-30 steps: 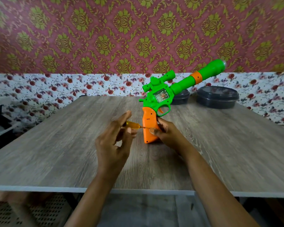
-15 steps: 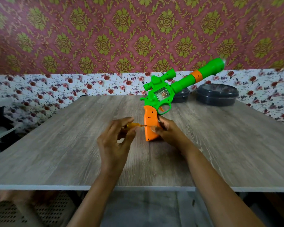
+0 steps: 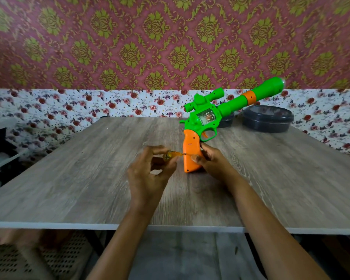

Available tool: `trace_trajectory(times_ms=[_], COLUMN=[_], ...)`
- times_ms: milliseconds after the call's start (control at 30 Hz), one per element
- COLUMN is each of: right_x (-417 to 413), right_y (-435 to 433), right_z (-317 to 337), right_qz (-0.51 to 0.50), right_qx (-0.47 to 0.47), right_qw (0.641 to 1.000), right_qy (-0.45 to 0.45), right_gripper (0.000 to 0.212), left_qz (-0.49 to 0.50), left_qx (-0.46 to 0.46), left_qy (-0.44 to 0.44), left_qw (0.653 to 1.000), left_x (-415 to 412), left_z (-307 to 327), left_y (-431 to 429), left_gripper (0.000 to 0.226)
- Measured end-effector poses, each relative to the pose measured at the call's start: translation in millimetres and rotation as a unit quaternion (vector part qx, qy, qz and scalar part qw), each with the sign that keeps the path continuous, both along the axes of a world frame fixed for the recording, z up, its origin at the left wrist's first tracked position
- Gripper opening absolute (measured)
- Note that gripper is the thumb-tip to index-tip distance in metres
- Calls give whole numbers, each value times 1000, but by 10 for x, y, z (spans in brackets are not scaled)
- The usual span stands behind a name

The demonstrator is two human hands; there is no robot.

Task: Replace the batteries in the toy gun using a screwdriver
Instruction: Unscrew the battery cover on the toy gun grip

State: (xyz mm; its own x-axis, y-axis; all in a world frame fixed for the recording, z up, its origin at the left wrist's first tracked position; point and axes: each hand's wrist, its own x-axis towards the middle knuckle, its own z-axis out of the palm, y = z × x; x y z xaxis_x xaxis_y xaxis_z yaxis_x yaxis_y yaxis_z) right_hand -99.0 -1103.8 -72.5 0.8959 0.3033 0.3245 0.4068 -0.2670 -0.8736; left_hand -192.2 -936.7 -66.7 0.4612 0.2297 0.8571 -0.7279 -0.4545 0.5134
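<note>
Fingers (image 3: pixel 157 150) of the left hand (image 3: pixel 148 178) are pinched round the yellow handle of a screwdriver (image 3: pixel 171 155), whose tip is set against the orange grip of the toy gun (image 3: pixel 218 111), just right of centre. That grip, stood on the table (image 3: pixel 79 178), is clasped by the right hand (image 3: pixel 212 161); the green barrel is tilted toward the upper right, in front of two dark containers (image 3: pixel 268 120).
</note>
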Motion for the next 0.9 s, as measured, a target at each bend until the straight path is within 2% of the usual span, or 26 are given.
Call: trace_trajectory(times_ms=[133,367,467,600,767,900], right_x=[9,28,29,27,30,31], right_y=[4,-20,-19,-14,-4,-4], right_z=[7,0,0,4,13,11], right_qz=[2,-3,3,0,-2,-6], right_qx=[-5,-5,-2,-8,-14,-12], right_qw=[1000,1000,1000,1000,1000,1000], right_qy=[-9,-7,-1,-11,-4,-3], right_gripper=[39,40,41,40,40,40], left_qz=[15,-3,6,19,14,25], left_qx=[25,62,51,44,27,50], left_qy=[-16,-46,-37,-30,-17,-36], left_qw=[999,997,998,998,999,998], left_x=[28,27,24,12,26,49], left_z=[-19,-24,-28,-22,-28,-23], left_y=[0,0,1,0,-24,-11], left_gripper=[31,33,35,22,25,28])
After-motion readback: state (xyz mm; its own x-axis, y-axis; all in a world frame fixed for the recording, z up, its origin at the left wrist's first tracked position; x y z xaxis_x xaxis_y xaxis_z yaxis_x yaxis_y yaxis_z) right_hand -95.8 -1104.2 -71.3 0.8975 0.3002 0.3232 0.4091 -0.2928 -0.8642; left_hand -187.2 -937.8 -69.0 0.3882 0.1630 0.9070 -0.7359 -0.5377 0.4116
